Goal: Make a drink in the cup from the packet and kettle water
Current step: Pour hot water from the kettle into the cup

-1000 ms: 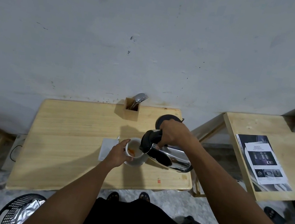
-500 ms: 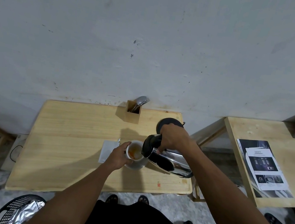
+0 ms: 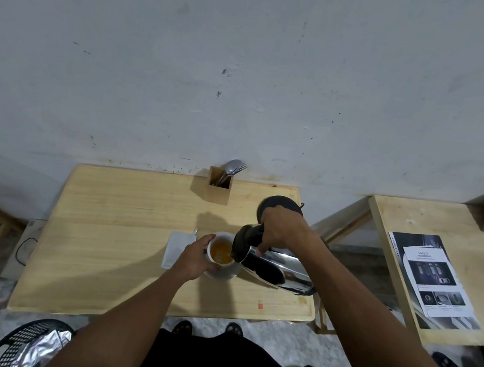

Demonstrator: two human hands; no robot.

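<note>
A white cup (image 3: 218, 239) stands on a white saucer (image 3: 226, 274) near the middle of the wooden table (image 3: 110, 227). Orange-brown liquid (image 3: 221, 251) fills much of the cup. My left hand (image 3: 193, 257) wraps the cup's left side. My right hand (image 3: 279, 232) grips the black handle of a steel kettle (image 3: 278, 269), which is tipped steeply leftward with its spout over the cup's right rim. A white packet (image 3: 175, 247) lies flat just left of the cup, partly under my left hand.
The kettle's black base (image 3: 281, 204) sits behind my right hand. A wooden holder with spoons and a fork (image 3: 220, 182) stands at the table's back edge. A second table (image 3: 440, 267) at right carries leaflets (image 3: 432, 281). A chair (image 3: 25, 342) is at lower left.
The liquid in the cup has risen and spread across its bottom. The kettle stays tipped over the cup, and both hands keep their hold.
</note>
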